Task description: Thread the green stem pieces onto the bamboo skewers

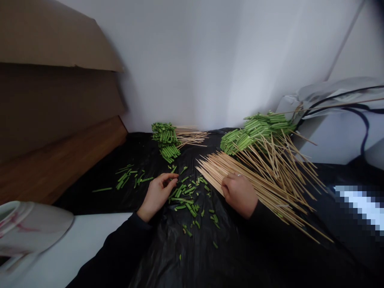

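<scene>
My left hand (158, 195) is over the black plastic sheet, thumb and fingertips drawn together in a pinch. Whatever sits between the tips is too small to make out. Just right of it lie loose cut green stem pieces (190, 206), which look like green bean. My right hand (240, 194) rests on a wide pile of bamboo skewers (219, 164), its fingers curled down onto them. The skewers' pointed ends face up and left. Behind the pile is a heap of skewered green stems (261, 130). A smaller bunch of skewered green stems (165, 138) lies near the wall.
Black plastic sheeting (168, 256) covers the work surface. More green scraps (123, 178) lie to the left. A large cardboard box (57, 92) stands at the left, and a white container (36, 228) at the lower left. Dark cables (364, 124) and a plastic bag (336, 90) are at right.
</scene>
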### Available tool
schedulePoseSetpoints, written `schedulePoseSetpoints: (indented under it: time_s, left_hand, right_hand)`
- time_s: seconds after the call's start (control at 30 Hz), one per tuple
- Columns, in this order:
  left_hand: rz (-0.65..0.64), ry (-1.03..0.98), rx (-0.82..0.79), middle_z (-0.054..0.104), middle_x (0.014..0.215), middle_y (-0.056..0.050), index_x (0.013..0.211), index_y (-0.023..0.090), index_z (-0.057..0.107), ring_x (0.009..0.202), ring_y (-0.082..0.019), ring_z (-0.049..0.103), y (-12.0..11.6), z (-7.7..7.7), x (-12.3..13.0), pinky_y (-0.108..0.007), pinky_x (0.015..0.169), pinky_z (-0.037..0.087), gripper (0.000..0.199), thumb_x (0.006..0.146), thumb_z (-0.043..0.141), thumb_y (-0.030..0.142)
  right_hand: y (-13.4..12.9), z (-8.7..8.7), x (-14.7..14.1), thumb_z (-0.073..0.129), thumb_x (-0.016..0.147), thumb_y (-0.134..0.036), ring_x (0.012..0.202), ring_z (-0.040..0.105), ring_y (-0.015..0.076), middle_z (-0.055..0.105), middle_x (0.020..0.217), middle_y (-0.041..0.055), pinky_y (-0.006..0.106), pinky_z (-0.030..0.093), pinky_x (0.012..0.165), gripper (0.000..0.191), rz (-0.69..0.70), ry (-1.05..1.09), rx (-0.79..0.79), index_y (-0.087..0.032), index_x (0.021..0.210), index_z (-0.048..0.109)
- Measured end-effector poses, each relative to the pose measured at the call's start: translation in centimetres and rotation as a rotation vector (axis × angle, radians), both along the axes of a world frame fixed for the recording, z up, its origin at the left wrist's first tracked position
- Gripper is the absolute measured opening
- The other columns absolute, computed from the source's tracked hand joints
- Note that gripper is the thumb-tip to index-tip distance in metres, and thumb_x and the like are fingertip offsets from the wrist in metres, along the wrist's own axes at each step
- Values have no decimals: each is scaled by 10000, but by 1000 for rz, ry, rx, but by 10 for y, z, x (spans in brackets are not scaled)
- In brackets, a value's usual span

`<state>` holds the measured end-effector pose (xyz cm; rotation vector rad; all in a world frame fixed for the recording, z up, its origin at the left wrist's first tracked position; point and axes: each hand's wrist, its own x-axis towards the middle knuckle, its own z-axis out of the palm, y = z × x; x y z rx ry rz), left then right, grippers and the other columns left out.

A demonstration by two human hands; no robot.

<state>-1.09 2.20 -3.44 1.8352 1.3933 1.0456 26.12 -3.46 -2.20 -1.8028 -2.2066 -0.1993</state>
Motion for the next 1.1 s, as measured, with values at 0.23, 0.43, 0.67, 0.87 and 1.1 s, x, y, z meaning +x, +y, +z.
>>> schedulePoseSetpoints:
  time_s: [0.23, 0.43, 0.67, 0.87, 1.1]
  left_hand:
    - [-1, 14, 3, 721, 888, -67, 964, 210, 722, 723, -202, 651, 0, 0, 0, -299, 646, 500, 272, 768, 634, 377]
    - [3, 22, -5, 719, 851, -62, 964, 203, 720, 715, -198, 651, 1, -1, -1, -289, 635, 492, 277, 767, 632, 378]
    - [8, 17, 32, 723, 849, -60, 944, 220, 731, 715, -205, 655, 1, -2, -1, -309, 644, 508, 250, 756, 641, 358]
    - [8, 1, 24, 724, 837, -53, 942, 231, 733, 705, -205, 654, 0, 0, -1, -303, 626, 506, 247, 749, 649, 361]
    - [-1, 13, 7, 721, 900, -77, 982, 178, 705, 728, -201, 660, -1, 2, 1, -299, 660, 501, 293, 797, 614, 386]
  right_hand:
    - [-4, 3, -2, 491, 858, -195, 819, 560, 211, 643, 806, 82, 337, 309, 702, 200, 5, -54, 0, -172, 736, 647]
    - [-7, 3, -5, 519, 816, -158, 802, 560, 231, 643, 790, 110, 351, 307, 679, 160, -6, -92, -1, -152, 727, 652]
    - [-5, 3, -4, 494, 814, -187, 788, 565, 231, 638, 805, 117, 342, 311, 671, 152, -47, -74, 9, -142, 765, 631]
    - [-5, 9, -1, 441, 841, -194, 736, 570, 214, 646, 775, 100, 324, 291, 630, 173, -100, 38, 24, -155, 798, 605]
    - [0, 9, 3, 422, 901, -228, 700, 597, 138, 667, 760, 11, 253, 362, 639, 203, 6, 317, -47, -200, 877, 621]
